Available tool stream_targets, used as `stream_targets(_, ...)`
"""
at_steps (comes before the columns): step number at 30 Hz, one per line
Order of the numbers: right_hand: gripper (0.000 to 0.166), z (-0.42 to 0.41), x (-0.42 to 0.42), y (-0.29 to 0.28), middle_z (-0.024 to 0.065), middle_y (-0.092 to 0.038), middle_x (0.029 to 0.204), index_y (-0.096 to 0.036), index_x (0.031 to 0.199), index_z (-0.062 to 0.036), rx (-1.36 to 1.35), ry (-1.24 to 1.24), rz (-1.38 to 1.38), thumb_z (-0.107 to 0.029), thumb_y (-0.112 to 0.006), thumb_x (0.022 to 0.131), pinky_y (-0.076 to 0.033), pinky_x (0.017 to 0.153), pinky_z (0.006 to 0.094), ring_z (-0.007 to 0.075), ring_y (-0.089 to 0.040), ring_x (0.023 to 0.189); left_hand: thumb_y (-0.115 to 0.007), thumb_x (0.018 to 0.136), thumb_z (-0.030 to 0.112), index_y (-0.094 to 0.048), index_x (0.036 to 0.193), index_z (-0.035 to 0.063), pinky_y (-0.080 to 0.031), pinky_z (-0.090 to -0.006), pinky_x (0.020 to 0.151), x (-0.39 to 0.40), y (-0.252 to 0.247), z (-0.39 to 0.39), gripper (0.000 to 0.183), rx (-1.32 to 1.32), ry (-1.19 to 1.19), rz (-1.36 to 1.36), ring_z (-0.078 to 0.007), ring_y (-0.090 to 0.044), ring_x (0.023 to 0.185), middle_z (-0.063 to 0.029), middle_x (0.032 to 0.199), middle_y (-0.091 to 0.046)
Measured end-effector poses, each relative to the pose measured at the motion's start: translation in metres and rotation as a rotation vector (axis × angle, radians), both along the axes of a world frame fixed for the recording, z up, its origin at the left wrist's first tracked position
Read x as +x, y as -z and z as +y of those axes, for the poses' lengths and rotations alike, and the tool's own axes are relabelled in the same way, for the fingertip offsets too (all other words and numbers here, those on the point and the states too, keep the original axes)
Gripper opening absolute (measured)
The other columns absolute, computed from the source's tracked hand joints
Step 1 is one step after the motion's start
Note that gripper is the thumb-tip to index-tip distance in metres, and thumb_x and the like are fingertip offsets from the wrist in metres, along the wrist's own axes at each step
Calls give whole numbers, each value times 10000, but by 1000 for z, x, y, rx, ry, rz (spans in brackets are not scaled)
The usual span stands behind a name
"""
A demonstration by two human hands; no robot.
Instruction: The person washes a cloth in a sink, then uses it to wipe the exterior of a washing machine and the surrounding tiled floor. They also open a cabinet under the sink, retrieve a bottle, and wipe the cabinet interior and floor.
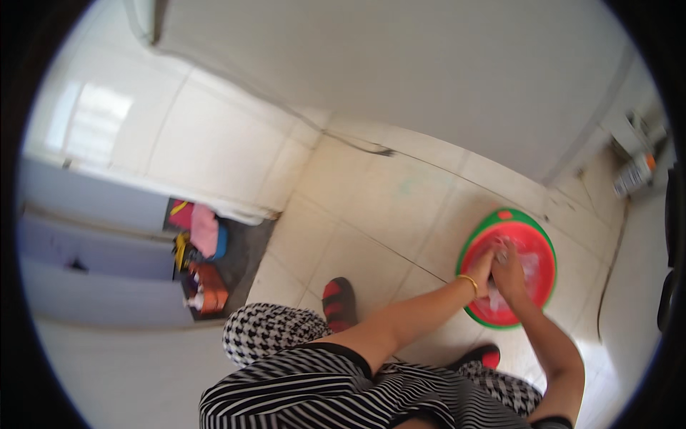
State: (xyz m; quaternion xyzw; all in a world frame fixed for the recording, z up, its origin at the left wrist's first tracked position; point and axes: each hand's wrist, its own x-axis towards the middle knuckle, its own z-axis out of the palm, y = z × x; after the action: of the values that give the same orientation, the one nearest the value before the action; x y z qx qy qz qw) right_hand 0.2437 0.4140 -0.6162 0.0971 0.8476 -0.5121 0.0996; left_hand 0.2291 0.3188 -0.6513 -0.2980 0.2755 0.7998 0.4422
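Observation:
A round red plastic basin with a green outer rim stands on the tiled floor. Inside it is something wet, whitish and partly see-through; suds, water or thin cloth, I cannot tell which. My left hand, with a yellow bangle at its wrist, reaches over the basin from the left. Pressed against it is my right hand, which wears a ring. Both point down and away from me. Their fingers overlap and blur, so whatever lies between them is hidden.
A large pale panel rises beyond the basin, with a cable near its foot. At left, a dark ledge bears bottles, an orange-brown box and a pink cloth. A white bottle is at far right. My shoes flank the near floor.

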Motion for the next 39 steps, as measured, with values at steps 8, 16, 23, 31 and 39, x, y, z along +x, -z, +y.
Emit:
stream_targets(8,419,18,6,-12,248,-628,1009,-436,1294,-73,236,-175,-17,-120,-521,886,-494,813,458,416,-620,944,-515,902,352,-572,946,155,-525,-391,731,-6,-7,-5,210,-245,-86,47,-190,-626,832,-49,900,-620)
stream_targets(16,515,47,19,84,309,-467,1220,-423,1302,-62,746,-198,283,-123,-619,830,-430,890,514,460,-489,1122,-474,916,515,-238,1478,231,-235,-636,1048,-11,-29,-24,673,-366,196,18,-358,-226,1384,-72,1533,-213)
stream_targets(23,292,9,-9,-19,158,-561,1061,-643,941,-53,-2,-410,165,-104,-778,687,-469,837,441,352,-553,992,-452,919,481,-485,1310,176,-337,-573,999,-12,-2,-34,497,-197,164,105,-282,-438,1249,-86,1344,-481)
stream_targets(31,390,11,-26,-19,73,-559,1228,-578,1164,-127,-1092,300,-127,-432,-451,957,-425,974,391,257,-531,1149,-516,940,155,-599,1009,75,-484,-322,778,-25,-38,8,134,-672,-345,750,-168,-590,887,-44,926,-605)
stream_targets(39,500,18,-33,-9,77,-587,1194,-534,1214,-101,-1628,149,-234,-509,-388,966,-418,1007,397,258,-532,1142,-664,784,225,-580,1164,106,-335,-535,983,-15,-83,10,406,-1175,5,1811,-364,-443,1178,-115,1152,-514)
